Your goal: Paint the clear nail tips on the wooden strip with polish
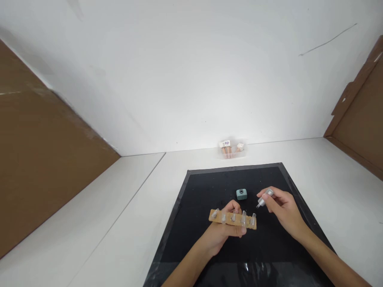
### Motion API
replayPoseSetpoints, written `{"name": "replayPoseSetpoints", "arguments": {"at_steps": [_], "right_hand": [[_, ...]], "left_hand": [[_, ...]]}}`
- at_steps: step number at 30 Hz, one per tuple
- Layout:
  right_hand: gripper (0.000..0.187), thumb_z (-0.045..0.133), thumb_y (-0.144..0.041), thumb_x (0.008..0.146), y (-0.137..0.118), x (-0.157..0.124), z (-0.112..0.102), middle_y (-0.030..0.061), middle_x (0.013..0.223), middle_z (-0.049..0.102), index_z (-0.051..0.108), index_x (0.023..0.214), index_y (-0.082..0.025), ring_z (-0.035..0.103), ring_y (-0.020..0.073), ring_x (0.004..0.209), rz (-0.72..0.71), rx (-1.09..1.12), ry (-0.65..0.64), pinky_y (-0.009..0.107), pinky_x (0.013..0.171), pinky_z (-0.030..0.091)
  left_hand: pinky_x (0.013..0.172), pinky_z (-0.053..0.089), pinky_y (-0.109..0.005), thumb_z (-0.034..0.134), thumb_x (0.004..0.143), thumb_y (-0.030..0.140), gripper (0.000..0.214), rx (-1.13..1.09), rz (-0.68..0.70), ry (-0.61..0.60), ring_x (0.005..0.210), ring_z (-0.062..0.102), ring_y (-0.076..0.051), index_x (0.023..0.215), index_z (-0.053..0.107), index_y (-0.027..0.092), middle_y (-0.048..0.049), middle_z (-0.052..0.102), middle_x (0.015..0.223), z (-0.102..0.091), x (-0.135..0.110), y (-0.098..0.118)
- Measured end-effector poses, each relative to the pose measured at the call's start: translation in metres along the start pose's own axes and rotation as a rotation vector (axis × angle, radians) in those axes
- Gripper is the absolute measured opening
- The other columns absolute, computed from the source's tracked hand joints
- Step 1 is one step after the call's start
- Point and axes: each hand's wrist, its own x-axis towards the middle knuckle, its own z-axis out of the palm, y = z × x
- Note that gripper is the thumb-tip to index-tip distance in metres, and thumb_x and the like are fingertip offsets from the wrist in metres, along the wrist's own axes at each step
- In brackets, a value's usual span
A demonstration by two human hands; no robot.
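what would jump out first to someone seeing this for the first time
Probably the tan strip bearing a row of clear pieces, held in the left hand over the black mat. Next, the small silver item with a narrow tip in the fingers of the right hand, and the little teal object on the mat beyond the strip.

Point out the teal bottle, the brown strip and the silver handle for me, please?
Teal bottle (241, 196): head view, front of its body.
Brown strip (238, 220): head view, bare surface near its middle.
Silver handle (265, 197): head view, its side.
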Motion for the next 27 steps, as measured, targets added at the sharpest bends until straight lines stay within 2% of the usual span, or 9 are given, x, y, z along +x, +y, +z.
{"name": "replayPoseSetpoints", "arguments": {"at_steps": [4,8,17,22,27], "right_hand": [[0.040,0.049,-0.049,0.083,-0.0049,-0.0017,-0.0019,0.0009,0.052,0.057,0.065,0.069,-0.016,0.043,0.0097,0.041,-0.071,0.041,-0.136,0.021,0.039,0.035],[0.037,0.050,-0.045,0.084,-0.0026,-0.0027,-0.0007,0.0010,0.051,0.057,0.066,0.069,-0.015,0.046,0.0102,0.042,-0.096,-0.004,-0.236,0.021,0.041,0.037],[0.039,0.051,-0.046,0.082,0.0024,0.0006,0.0003,0.0009,0.054,0.055,0.063,0.063,-0.015,0.041,0.0094,0.043,0.009,-0.036,-0.042,0.022,0.041,0.035],[0.042,0.049,-0.052,0.082,-0.0043,-0.0008,-0.0023,0.0008,0.051,0.055,0.065,0.068,-0.016,0.042,0.0095,0.041,-0.052,0.035,-0.118,0.022,0.039,0.034],[0.040,0.049,-0.049,0.083,-0.0054,-0.0034,-0.0015,0.0005,0.050,0.055,0.066,0.068,-0.016,0.044,0.0101,0.041,-0.087,0.002,-0.208,0.022,0.040,0.035]], "left_hand": [[0.045,0.036,-0.017,0.084,0.041,0.021,0.054,0.005,-0.006,0.020,0.051,0.044,-0.005,0.065,0.036,0.019,0.0084,0.046,0.059,0.0027,0.0002,0.0033],[0.046,0.036,-0.017,0.084,0.042,0.021,0.053,0.006,-0.004,0.011,0.050,0.045,-0.005,0.065,0.036,0.019,0.0083,0.048,0.059,0.0034,0.0010,0.0031],[0.045,0.035,-0.017,0.085,0.041,0.022,0.055,0.001,-0.007,0.000,0.051,0.045,-0.005,0.065,0.036,0.019,0.0085,0.046,0.059,0.0010,0.0006,-0.0001],[0.046,0.035,-0.017,0.084,0.043,0.022,0.054,-0.012,0.011,-0.005,0.051,0.044,-0.005,0.065,0.036,0.019,0.0084,0.046,0.058,0.0004,0.0012,0.0000],[0.047,0.035,-0.018,0.084,0.044,0.021,0.053,-0.017,0.004,-0.008,0.050,0.045,-0.005,0.066,0.036,0.019,0.0082,0.047,0.059,0.0020,0.0009,0.0025]]}}
